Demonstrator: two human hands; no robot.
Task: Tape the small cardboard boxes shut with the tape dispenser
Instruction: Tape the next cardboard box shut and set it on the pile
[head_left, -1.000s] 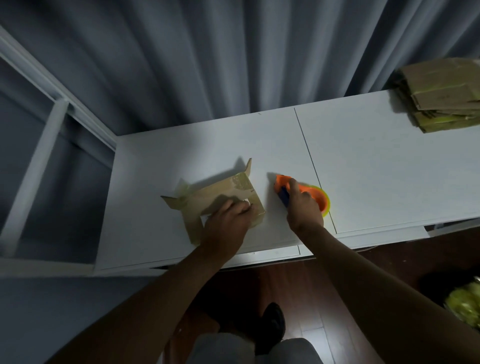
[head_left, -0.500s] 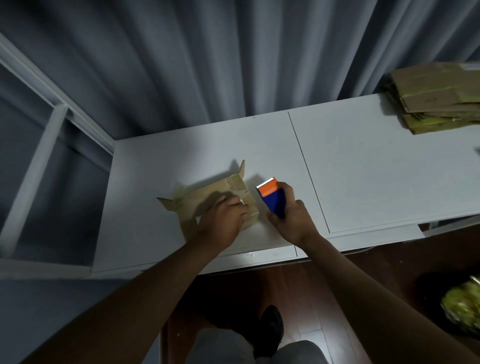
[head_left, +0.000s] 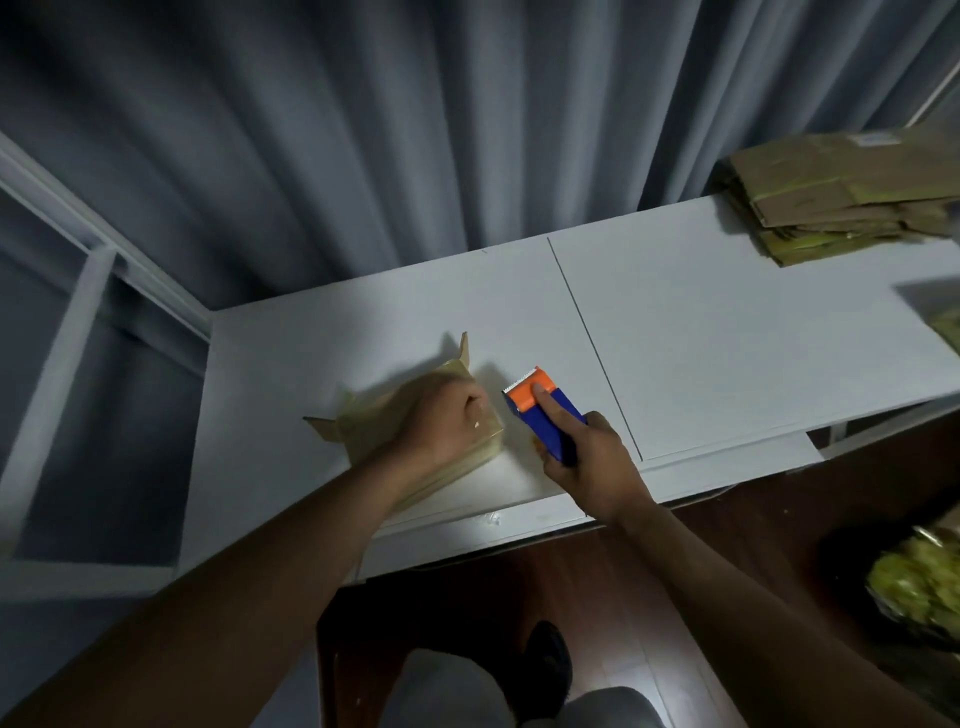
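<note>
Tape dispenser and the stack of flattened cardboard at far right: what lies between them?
Head view: only bare white tabletop with one seam line lies between tape dispenser and cardboard stack.

No legible txt; label on flattened boxes (head_left: 841, 192) maybe, too blurry.

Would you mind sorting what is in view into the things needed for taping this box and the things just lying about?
In use:
small cardboard box, held down by the left hand
tape dispenser, gripped by the right hand

Lying about:
stack of flattened cardboard at the table's far right
greenish bag on the floor
</note>
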